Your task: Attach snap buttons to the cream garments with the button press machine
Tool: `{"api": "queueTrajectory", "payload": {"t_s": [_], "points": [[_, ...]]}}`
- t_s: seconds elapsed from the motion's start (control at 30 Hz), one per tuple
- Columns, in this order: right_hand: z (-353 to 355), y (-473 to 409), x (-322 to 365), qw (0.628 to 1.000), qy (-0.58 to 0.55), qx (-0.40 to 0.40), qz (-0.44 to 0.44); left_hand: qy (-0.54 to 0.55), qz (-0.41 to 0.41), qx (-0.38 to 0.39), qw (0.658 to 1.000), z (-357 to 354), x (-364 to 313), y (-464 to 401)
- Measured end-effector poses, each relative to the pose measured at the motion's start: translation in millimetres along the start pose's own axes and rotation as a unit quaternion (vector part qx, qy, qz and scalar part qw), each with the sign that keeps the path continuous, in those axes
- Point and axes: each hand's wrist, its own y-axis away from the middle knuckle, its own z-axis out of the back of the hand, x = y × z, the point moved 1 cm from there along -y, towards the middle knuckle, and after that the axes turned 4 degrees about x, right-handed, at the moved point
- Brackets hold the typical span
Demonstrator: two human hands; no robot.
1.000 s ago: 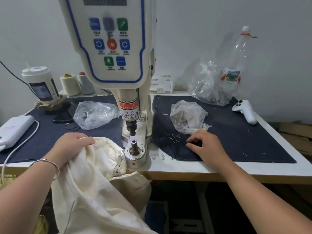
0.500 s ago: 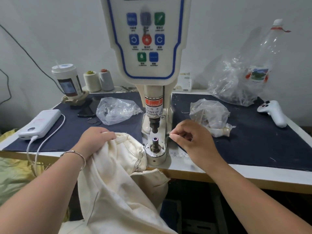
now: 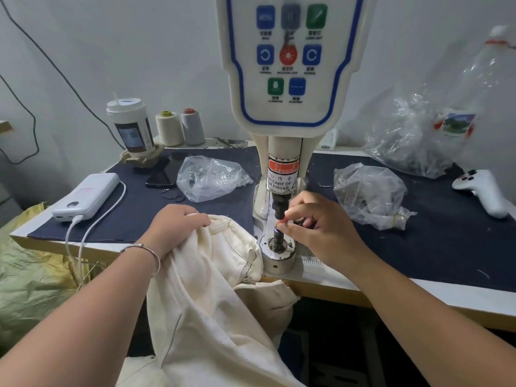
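Entry, head view. The button press machine [image 3: 284, 79] stands upright at the middle of the worktop [image 3: 391, 291], and its working axis is vertical: upper punch [image 3: 280, 208] directly above the lower die post [image 3: 277, 239], which rises from the round die base [image 3: 277, 255]. That vertical line is what I judge the next move turns on. My right hand [image 3: 315, 227] is at the die, fingertips [image 3: 282, 227] pinched together in the gap between punch and post, touching the top of the post. I take it to be seating a snap part there, but the part itself is too small and too covered for me to see. My left hand [image 3: 176, 227] lies to the left of the die, fingers curled into a fold of the cream garment [image 3: 212, 297], gripping it. The garment is bunched just beside the die base on its left, its edge near the base but not over the post, with the bulk hanging off the worktop's front edge toward me. So the left hand is the 1 that carries the cloth, and the cloth lies left of and slightly nearer me than the axis. Judgement: the fabric edge needs to travel rightward onto the post once the right fingers are out from under the punch. Risk: fingers sit in the punch line, as the warning label [image 3: 282, 177] says. 2 clear bags [image 3: 209, 180] of small parts flank the machine.
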Motion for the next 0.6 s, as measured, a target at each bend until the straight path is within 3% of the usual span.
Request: {"api": "queueTrajectory", "payload": {"t_s": [0.43, 0.6], "points": [[6, 3, 2, 0.999, -0.012, 0.016, -0.029, 0.004, -0.01, 0.01, 1.0, 0, 2, -1], [15, 26, 7, 0.997, -0.052, -0.031, -0.048, 0.026, -0.011, 0.039, 0.999, 7, -7, 12]]}}
